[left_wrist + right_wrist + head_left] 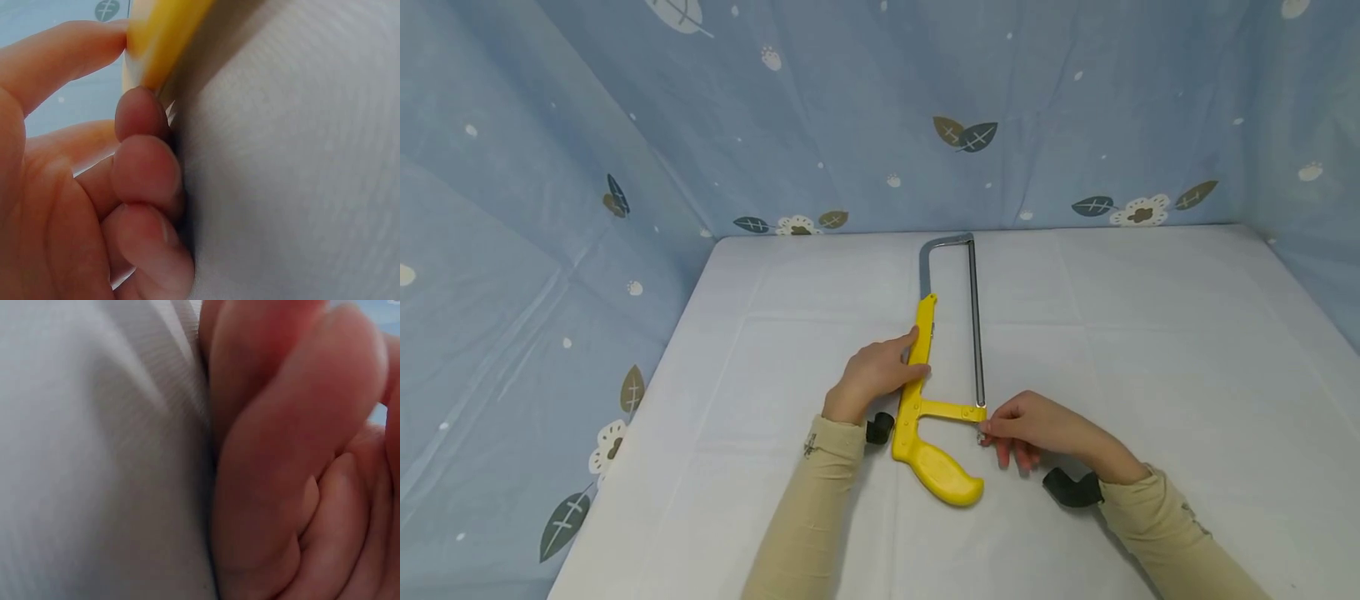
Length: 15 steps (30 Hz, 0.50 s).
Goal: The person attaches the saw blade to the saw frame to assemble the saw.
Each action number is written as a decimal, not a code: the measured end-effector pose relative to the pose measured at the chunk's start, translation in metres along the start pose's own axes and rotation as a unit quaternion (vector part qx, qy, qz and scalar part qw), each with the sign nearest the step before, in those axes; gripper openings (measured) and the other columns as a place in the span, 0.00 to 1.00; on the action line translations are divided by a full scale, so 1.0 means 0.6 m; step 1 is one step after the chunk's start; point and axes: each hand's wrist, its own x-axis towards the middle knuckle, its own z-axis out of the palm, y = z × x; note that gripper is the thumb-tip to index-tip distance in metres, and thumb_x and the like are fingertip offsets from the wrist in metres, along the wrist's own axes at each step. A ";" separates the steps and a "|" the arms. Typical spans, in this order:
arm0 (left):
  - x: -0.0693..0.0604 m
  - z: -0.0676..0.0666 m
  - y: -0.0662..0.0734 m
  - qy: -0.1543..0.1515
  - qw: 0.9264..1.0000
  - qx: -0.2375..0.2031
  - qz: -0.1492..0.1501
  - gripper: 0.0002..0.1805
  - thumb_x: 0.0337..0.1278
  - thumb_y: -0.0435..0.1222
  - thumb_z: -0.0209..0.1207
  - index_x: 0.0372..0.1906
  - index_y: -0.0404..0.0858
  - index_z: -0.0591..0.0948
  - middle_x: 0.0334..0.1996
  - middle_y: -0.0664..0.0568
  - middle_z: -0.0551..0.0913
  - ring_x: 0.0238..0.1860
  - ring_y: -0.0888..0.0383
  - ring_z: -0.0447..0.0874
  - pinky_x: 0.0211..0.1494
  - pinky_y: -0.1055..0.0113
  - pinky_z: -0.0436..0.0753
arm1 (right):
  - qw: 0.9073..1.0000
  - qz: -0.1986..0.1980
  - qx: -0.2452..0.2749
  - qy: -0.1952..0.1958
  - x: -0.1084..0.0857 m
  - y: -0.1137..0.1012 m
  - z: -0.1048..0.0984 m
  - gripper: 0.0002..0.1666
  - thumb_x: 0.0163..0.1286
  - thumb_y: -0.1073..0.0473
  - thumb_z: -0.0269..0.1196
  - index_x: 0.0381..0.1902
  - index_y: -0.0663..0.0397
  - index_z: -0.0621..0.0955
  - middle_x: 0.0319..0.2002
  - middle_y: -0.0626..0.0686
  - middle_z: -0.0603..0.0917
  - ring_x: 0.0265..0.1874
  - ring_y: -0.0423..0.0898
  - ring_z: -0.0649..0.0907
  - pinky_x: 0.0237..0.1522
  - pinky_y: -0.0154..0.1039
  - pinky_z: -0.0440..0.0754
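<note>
A hacksaw (942,477) with a yellow handle and a grey front bow lies flat on the white-covered table, its handle toward me. Its metal blade side (976,325) runs along the right. My left hand (874,371) grips the yellow frame bar above the handle; the left wrist view shows fingertips (147,165) against the yellow edge (172,37), close to the cloth. At the lower end of the blade, my right hand (1047,427) pinches a small metal wing nut (981,435) between thumb and forefinger. The right wrist view shows only curled fingers (294,437) near the cloth; the nut is hidden there.
A white cloth (805,500) with fold creases covers the table. Blue patterned fabric (865,108) hangs behind it and at both sides. Black wrist-camera mounts (1071,487) sit at both wrists, close to the tabletop.
</note>
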 end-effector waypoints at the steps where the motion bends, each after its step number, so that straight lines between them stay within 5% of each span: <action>1: 0.000 0.000 0.000 -0.001 1.000 0.000 -0.001 0.38 0.52 0.57 0.52 0.68 0.56 0.53 0.61 0.53 0.67 0.51 0.55 0.69 0.50 0.58 0.69 | 1.000 0.001 -0.002 0.002 0.000 -0.001 0.001 0.19 0.62 0.44 0.56 0.30 0.54 0.82 0.19 0.55 0.81 0.09 0.43 0.74 0.13 0.33 0.70; 15: 0.002 0.004 -0.001 0.004 1.000 0.001 -0.005 0.39 0.52 0.57 0.53 0.68 0.56 0.53 0.61 0.54 0.66 0.51 0.56 0.69 0.50 0.58 0.69 | 1.000 0.007 -0.029 -0.001 -0.003 -0.004 0.004 0.18 0.60 0.44 0.58 0.27 0.53 0.82 0.19 0.54 0.81 0.12 0.47 0.77 0.14 0.35 0.71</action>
